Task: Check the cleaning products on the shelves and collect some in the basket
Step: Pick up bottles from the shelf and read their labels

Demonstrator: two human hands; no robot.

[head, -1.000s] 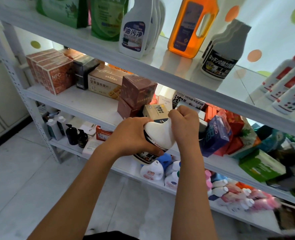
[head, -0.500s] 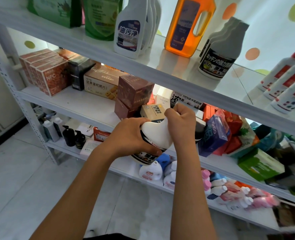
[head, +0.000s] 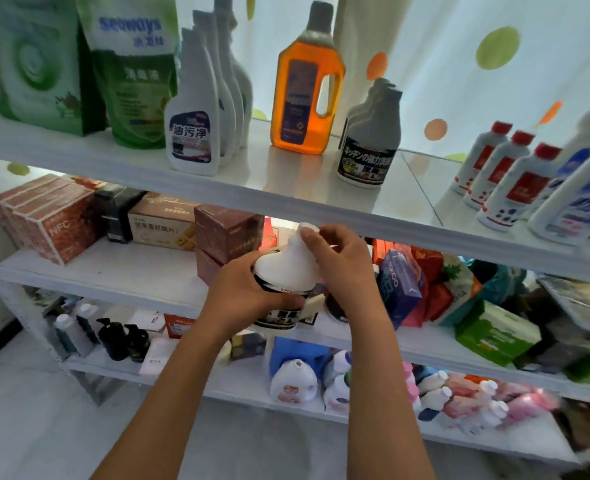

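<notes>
From the head view, the person is holding a white bottle [head: 288, 268] in front of the second shelf [head: 120, 271], at chest height, tilted a little so the neck is leaning toward the top shelf [head: 286, 188]. The left hand [head: 248, 296] is wrapping round the bottle's body, fingers [head: 286, 301] curling over the dark label, which is probably steadying it for inspection. The right hand [head: 342, 261] is sitting against the shoulder and neck, its fingertips [head: 309, 233] pinching the white cap [head: 305, 227]; this looks like checking or twisting the closure, though I cannot tell which. Both sets of fingers are closing on the bottle, none spreading wide.

No basket is showing here, so collecting seems not yet begun for this item.

On the top shelf, matching grey-capped bottles [head: 373, 140] are standing upright in a row beside an orange jug [head: 305, 95], with white spray bottles [head: 196, 116] and green pouches [head: 134, 77] to the left and red-capped bottles [head: 515, 181] to the right. The jug is translucent and is looking nearly full of amber liquid; the other containers are opaque, so their fill is hidden.

Boxes [head: 54, 223] are lining the second shelf, and small bottles [head: 293, 382] are crowding the lower shelf [head: 238, 389]. The held bottle's contents cannot be seen either.
</notes>
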